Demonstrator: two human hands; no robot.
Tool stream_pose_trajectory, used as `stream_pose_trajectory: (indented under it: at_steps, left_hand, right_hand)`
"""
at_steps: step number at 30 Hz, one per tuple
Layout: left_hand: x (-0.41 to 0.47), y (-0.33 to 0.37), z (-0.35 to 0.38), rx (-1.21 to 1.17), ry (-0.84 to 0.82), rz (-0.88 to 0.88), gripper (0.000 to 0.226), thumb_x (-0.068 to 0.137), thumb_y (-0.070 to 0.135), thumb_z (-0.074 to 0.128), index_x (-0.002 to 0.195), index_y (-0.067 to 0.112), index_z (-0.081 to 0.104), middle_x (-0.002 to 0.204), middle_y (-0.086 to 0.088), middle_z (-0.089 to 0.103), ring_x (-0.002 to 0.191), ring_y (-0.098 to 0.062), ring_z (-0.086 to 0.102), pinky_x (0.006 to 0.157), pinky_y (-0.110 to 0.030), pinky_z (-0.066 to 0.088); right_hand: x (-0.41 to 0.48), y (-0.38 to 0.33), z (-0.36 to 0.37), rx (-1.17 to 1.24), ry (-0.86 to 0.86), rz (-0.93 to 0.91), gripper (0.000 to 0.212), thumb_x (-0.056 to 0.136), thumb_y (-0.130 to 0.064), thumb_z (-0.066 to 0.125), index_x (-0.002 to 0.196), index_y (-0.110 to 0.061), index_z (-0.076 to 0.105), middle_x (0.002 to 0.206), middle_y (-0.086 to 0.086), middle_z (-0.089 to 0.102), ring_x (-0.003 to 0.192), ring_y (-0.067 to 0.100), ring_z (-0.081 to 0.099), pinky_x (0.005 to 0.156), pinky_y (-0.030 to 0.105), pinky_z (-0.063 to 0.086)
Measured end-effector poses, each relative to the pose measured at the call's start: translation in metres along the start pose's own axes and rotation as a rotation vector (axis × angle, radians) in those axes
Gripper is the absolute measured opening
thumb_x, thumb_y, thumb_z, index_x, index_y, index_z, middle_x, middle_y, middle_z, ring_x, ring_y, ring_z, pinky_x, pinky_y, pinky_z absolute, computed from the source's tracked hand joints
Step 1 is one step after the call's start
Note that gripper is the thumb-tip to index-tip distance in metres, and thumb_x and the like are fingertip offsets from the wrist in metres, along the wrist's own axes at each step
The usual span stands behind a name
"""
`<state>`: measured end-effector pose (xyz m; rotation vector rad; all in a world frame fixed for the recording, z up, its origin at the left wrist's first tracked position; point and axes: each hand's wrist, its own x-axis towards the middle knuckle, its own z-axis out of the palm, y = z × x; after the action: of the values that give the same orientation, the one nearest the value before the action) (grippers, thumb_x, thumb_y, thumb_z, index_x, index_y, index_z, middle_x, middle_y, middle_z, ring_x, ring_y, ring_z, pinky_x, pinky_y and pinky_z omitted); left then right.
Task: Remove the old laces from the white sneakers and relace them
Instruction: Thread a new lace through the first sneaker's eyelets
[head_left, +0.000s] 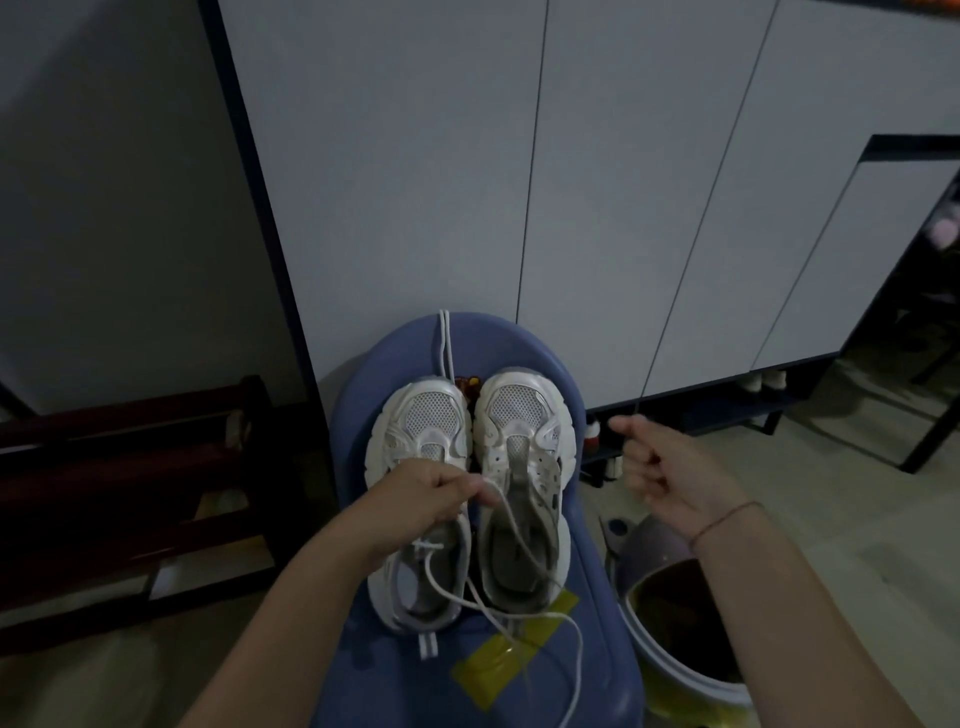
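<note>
White left sneaker (415, 431) and right sneaker (519, 410) sat side by side on the blue stool (519, 332). Toes pointed to its far edge, long axes running straight away from the person. Left hand (415, 499) was over the left sneaker's tongue, pinching a loose lace (519, 540) that trailed back toward the stool's near edge. Right hand (660, 467) hung past the stool's right edge, fingers curled; cannot tell if it held anything. Left hand was nearer both shoes.

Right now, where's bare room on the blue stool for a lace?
Bare: stool beyond the right sneaker, right of the spare lace; front strip left of the yellow tape. Crowded: the tape under the loose lace; left sneaker under the left hand.
</note>
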<state>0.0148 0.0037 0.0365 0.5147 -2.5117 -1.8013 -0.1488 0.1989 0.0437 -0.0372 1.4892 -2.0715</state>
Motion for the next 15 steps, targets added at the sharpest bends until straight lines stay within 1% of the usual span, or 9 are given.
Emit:
stream_pose_trajectory:
  at_steps: [3,5,6,8,10,11,13,15]
  left_hand:
    - [0.001,0.011,0.011,-0.038,0.068,0.081,0.032,0.103,0.027,0.046,0.093,0.018,0.075,0.043,0.015,0.035,0.04,0.001,0.034,0.045,-0.009,0.03]
    - [0.001,0.017,0.017,-0.053,0.061,0.135,0.03,0.102,0.024,0.048,0.089,0.017,0.074,0.044,0.015,0.039,0.042,0.001,0.036,0.047,-0.01,0.032]
    - [0.001,0.019,0.019,-0.044,0.044,0.16,0.03,0.101,0.024,0.049,0.087,0.017,0.074,0.046,0.014,0.04,0.044,0.001,0.035,0.049,-0.011,0.032]
    - [-0.001,0.021,0.021,-0.007,0.008,0.186,0.029,0.1,0.023,0.05,0.086,0.016,0.074,0.048,0.015,0.043,0.046,0.002,0.036,0.051,-0.012,0.032]
    - [-0.004,0.022,0.023,0.039,-0.03,0.184,0.027,0.1,0.022,0.051,0.087,0.014,0.074,0.045,0.019,0.047,0.046,0.005,0.043,0.053,-0.008,0.033]
    - [-0.005,0.022,0.024,0.06,-0.048,0.183,0.026,0.099,0.02,0.052,0.089,0.012,0.074,0.046,0.021,0.051,0.048,0.008,0.047,0.055,-0.005,0.034]
    - [-0.006,0.021,0.028,0.087,-0.07,0.165,0.023,0.099,0.019,0.055,0.09,0.011,0.075,0.051,0.026,0.058,0.054,0.013,0.053,0.059,-0.003,0.037]
    - [-0.006,0.018,0.031,0.069,-0.059,0.133,0.021,0.098,0.019,0.056,0.091,0.013,0.075,0.052,0.026,0.06,0.055,0.014,0.055,0.06,-0.002,0.037]
  right_hand:
    - [-0.018,0.02,0.023,-0.253,-0.202,0.288,0.04,0.099,-0.033,0.041,0.079,-0.006,0.062,0.051,-0.002,0.041,0.034,0.002,0.024,0.029,0.011,0.016]
    - [-0.028,0.034,0.038,-0.256,-0.314,0.38,0.044,0.097,-0.04,0.042,0.074,-0.009,0.063,0.055,0.0,0.044,0.037,0.003,0.028,0.032,0.012,0.019]
    - [-0.03,0.038,0.044,-0.213,-0.337,0.383,0.042,0.096,-0.04,0.043,0.071,-0.011,0.061,0.056,0.0,0.045,0.039,0.004,0.031,0.034,0.012,0.022]
    - [-0.03,0.043,0.051,-0.113,-0.318,0.334,0.034,0.094,-0.035,0.047,0.07,-0.014,0.059,0.056,-0.002,0.046,0.04,0.005,0.035,0.037,0.014,0.025]
    - [-0.025,0.042,0.053,-0.013,-0.244,0.257,0.022,0.091,-0.027,0.053,0.078,-0.013,0.064,0.054,-0.003,0.047,0.041,0.006,0.038,0.043,0.016,0.03]
    - [-0.023,0.039,0.052,0.033,-0.226,0.227,0.017,0.086,-0.026,0.057,0.08,-0.013,0.066,0.055,-0.002,0.047,0.044,0.007,0.041,0.049,0.019,0.034]
    - [-0.019,0.034,0.05,0.078,-0.228,0.189,0.017,0.075,-0.028,0.063,0.073,-0.014,0.071,0.063,0.001,0.052,0.056,0.012,0.048,0.063,0.026,0.04]
    - [-0.019,0.032,0.048,0.063,-0.25,0.191,0.02,0.077,-0.029,0.063,0.068,-0.016,0.075,0.072,0.003,0.059,0.068,0.016,0.054,0.071,0.03,0.044]
